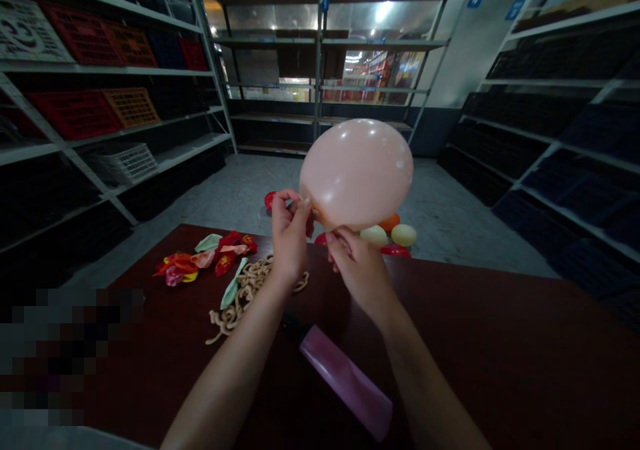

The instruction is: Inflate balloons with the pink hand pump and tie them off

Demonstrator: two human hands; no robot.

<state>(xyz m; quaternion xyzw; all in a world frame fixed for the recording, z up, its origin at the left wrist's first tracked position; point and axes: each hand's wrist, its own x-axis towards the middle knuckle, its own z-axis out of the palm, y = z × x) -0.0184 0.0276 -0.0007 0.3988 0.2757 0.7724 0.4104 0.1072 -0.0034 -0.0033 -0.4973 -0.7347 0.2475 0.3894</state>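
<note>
An inflated pale pink balloon (357,170) with faint white spots floats just above the far edge of the dark red table (500,357). My left hand (289,237) pinches the balloon's neck from the left, fingers closed. My right hand (356,263) is closed on the neck from below and to the right. Under my forearms on the table lies a pink hand pump (345,380) with a black tip. A pile of flat, uninflated balloons (205,260) in red, orange and green sits to the left, beside a heap of beige rubber bands or ties (243,293).
Several inflated balloons (395,233) in red, orange and cream lie on the grey floor beyond the table. Metal shelving with red, orange and white crates (100,103) runs along the left; dark shelves (550,137) line the right and back. A blurred patch covers the lower left.
</note>
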